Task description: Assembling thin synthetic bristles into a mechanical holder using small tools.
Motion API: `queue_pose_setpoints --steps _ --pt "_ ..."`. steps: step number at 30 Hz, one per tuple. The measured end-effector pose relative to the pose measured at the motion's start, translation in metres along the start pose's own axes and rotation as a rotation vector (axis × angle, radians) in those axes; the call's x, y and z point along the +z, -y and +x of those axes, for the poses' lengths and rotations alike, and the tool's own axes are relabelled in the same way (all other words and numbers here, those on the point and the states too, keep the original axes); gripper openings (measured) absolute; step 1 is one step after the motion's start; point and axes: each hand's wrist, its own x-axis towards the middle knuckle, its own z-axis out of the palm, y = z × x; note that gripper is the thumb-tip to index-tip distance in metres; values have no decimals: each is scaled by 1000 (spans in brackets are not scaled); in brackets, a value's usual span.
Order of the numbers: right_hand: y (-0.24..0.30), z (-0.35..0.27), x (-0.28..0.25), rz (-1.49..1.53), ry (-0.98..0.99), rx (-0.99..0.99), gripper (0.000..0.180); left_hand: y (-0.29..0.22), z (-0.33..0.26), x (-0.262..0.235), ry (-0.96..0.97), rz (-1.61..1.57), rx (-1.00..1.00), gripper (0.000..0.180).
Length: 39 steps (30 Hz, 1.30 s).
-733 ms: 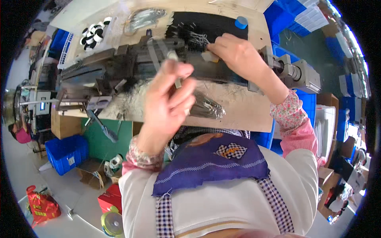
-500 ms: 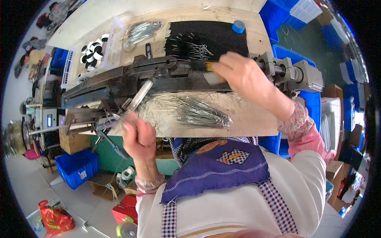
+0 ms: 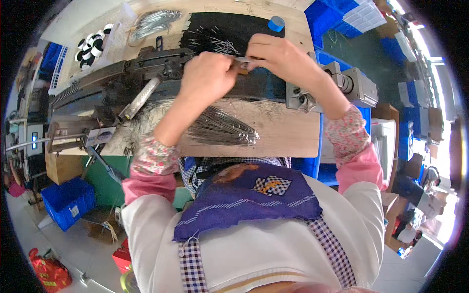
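Observation:
Over the middle of a dark metal machine, my two hands are close together. My right hand pinches a thin pale strip between thumb and fingers. My left hand is closed beside the strip's left end; its fingertips are turned away, and what they grip is hidden. A small amber-coloured piece shows just beneath the fingers. Behind them lie loose metal pins with looped ends on a black cloth. A heap of long thin metal wires rests on the table in front of the machine.
At the far left, a clear plastic crate holds black-and-white rolls. A bag of metal pins lies beside it. The blue round cap sits on the cloth. A metal lever juts toward me; a motor stands right.
My left hand has left the lever area at the left and come up beside my right hand. My right hand has risen slightly, and the whole view has shifted a little.

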Motion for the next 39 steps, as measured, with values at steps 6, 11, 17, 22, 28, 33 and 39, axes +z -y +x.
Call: queue_pose_setpoints --steps 6,11,17,22,28,33,39 --pt "13 28 20 124 -188 -116 17 26 -38 -19 -574 209 240 21" --pt "5 45 49 169 -230 -87 17 -5 -103 15 -481 -1160 -478 35" --pt "0 52 56 147 -167 30 16 10 -75 -35 48 -2347 -354 42" --pt "10 58 57 62 -174 31 13 6 -82 37 -199 -1225 -512 25" --pt "67 26 46 -116 -234 -86 29 55 -118 26 -166 -1080 -659 23" --pt "33 -19 77 -409 52 467 23 136 -172 5 -830 -1356 -993 35" --pt "-14 -31 93 -360 4 501 13 142 -164 14 -845 -1508 -790 23"
